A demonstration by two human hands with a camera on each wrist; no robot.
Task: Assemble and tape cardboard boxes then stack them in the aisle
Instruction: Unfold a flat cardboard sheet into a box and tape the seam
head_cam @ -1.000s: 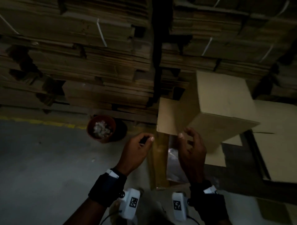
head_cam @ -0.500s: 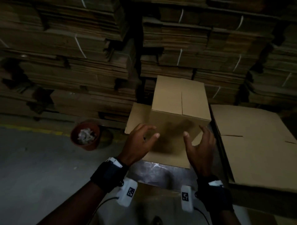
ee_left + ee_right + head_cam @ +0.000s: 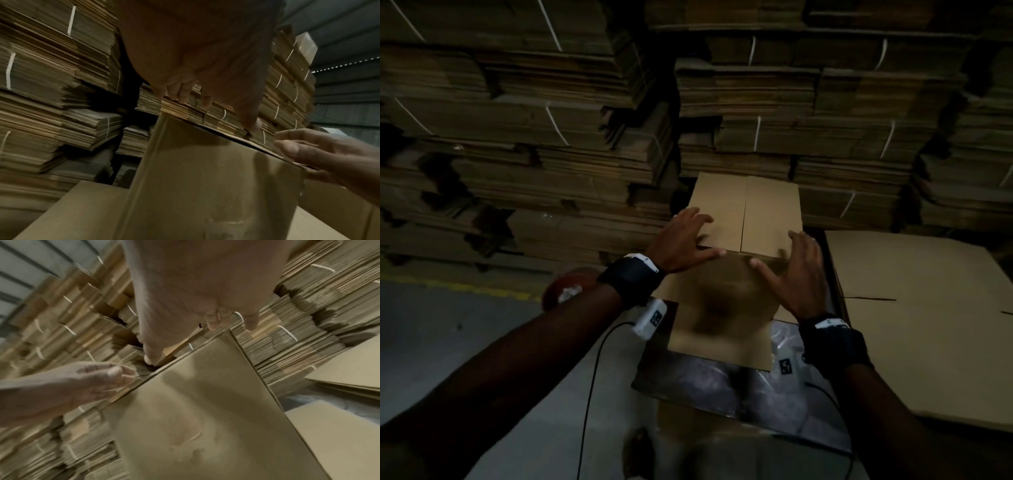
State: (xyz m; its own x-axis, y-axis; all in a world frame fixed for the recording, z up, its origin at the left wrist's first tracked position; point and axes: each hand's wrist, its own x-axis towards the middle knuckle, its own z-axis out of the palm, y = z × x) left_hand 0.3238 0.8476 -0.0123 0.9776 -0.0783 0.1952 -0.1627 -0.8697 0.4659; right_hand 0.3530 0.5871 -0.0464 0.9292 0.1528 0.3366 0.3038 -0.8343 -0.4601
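Note:
A plain brown cardboard box [image 3: 767, 212] stands upright in front of me, its two top flaps folded shut with a bare seam down the middle. My left hand [image 3: 681, 240] lies spread on the left flap, thumb along the near top edge. My right hand [image 3: 796, 270] reaches over the near right corner with straight fingers, thumb on the front face. The left wrist view shows the box front [image 3: 205, 178], my left fingertips [image 3: 183, 95] above its top edge and my right hand [image 3: 308, 154] at the corner. In the right wrist view the box [image 3: 195, 402] fills the middle and my left hand [image 3: 82, 382] is beside it.
Tall stacks of strapped flat cardboard [image 3: 551, 137] wall off the back. A pile of flat unfolded sheets [image 3: 911, 308] lies right of the box. The box rests on a plastic-wrapped stack [image 3: 705, 383]. A red bucket [image 3: 551, 291] stands on the grey floor, left, near a yellow line [image 3: 482, 291].
The box turned from a tilted corner-on pose to square with flaps up. Both hands moved forward from in front of it onto its near top edge.

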